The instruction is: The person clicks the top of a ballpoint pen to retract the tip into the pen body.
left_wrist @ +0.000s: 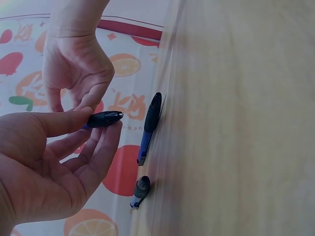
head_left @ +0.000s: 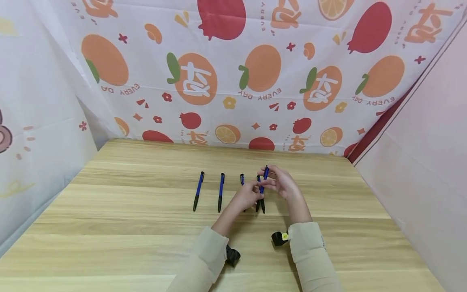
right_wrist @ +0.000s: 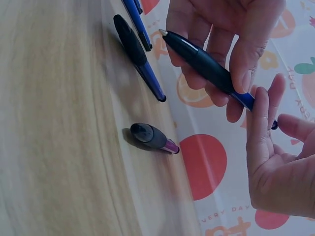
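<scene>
A blue ballpoint pen [head_left: 265, 173] with a black grip is held off the table between both hands. My left hand [head_left: 249, 195] pinches it near the grip between thumb and fingers; in the right wrist view the pen's [right_wrist: 202, 60] nib sticks out. My right hand [head_left: 282, 183] has its fingers around the clicker end, the thumb close to the button. Behind the hands, two similar pens, one [head_left: 242, 177] to the left and another [head_left: 258, 177] beside the held pen, are partly covered in the head view.
Further left on the wooden table [head_left: 138, 235] lie two more blue pens, one [head_left: 221, 192] nearer and one [head_left: 198, 190] farther out, roughly parallel. A fruit-printed cloth [head_left: 230, 117] hangs behind the table. White cloth stands along both sides.
</scene>
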A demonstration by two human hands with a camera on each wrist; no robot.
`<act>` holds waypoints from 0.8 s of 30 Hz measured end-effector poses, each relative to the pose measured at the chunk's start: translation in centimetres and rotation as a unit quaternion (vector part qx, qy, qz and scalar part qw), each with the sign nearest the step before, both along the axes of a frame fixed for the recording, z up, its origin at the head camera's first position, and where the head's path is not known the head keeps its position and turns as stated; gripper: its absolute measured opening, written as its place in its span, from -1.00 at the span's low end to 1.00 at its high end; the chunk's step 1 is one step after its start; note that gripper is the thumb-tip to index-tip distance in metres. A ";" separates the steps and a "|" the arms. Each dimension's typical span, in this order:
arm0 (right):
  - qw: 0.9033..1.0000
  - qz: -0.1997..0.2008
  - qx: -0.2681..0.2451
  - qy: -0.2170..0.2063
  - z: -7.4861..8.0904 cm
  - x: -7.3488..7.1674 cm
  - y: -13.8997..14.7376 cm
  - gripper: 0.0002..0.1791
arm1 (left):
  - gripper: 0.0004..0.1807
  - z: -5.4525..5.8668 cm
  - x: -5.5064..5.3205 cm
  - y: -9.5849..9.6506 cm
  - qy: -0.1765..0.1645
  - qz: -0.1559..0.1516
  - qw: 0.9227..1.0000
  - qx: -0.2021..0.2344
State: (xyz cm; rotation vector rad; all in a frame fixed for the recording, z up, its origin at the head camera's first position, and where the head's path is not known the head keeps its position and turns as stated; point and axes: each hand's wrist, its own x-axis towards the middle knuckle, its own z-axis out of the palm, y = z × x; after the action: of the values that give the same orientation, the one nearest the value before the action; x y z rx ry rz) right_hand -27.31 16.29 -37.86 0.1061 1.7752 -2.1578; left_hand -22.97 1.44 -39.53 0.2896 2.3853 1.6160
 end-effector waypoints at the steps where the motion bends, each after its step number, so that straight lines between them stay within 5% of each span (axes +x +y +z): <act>1: 1.000 0.000 0.000 -0.001 -0.1 0.1 0.0 -0.50 | -0.62 -0.1 0.0 0.0 0.002 -0.001 1.000 -0.002; 24: 1.000 -0.019 0.003 -0.014 -0.3 -0.1 0.3 -0.57 | -0.59 -0.5 -0.1 0.4 0.008 -0.012 1.000 -0.004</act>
State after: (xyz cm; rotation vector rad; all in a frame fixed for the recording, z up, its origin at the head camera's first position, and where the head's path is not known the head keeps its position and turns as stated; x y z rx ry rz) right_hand -27.42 16.58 -38.15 0.1713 1.7785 -2.1663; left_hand -23.08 1.88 -39.99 0.3299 2.3908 1.6002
